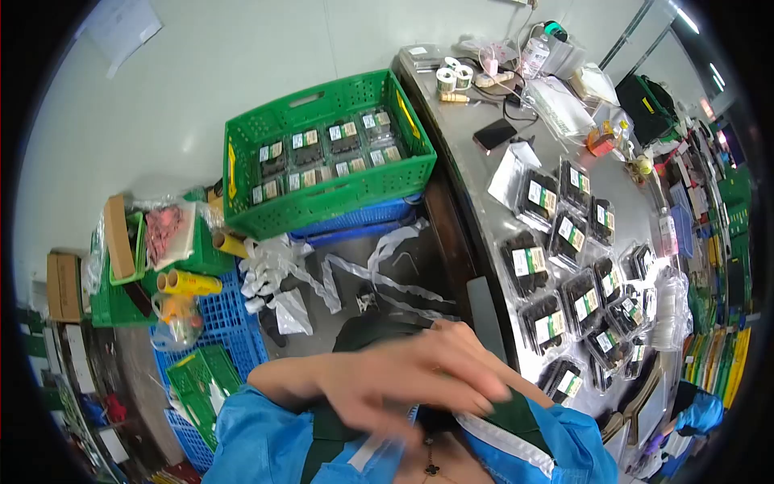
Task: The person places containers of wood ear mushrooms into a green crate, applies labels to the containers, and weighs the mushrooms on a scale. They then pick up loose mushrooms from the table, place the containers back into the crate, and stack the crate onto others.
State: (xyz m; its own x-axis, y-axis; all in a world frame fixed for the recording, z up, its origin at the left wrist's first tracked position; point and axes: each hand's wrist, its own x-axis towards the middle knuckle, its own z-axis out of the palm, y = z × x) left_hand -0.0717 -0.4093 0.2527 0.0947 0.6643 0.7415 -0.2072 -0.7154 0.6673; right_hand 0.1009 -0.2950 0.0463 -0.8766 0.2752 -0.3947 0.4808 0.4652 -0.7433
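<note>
A clear plastic box with a white-and-green label (545, 324) lay inside the grey metal table's (504, 210) left edge, apart from the left hand's (403, 373) open fingers; the right hand's (461, 334) were hidden.

Your blue jacket (260, 431) shows dark green panels (513, 413) and white front edging (506, 444). Your thin necklace (430, 452) carries a dark clover-shaped pendant (433, 469).

Single head-worn view (wide, round-edged), facing forward and down, hands (419, 369) close.
</note>
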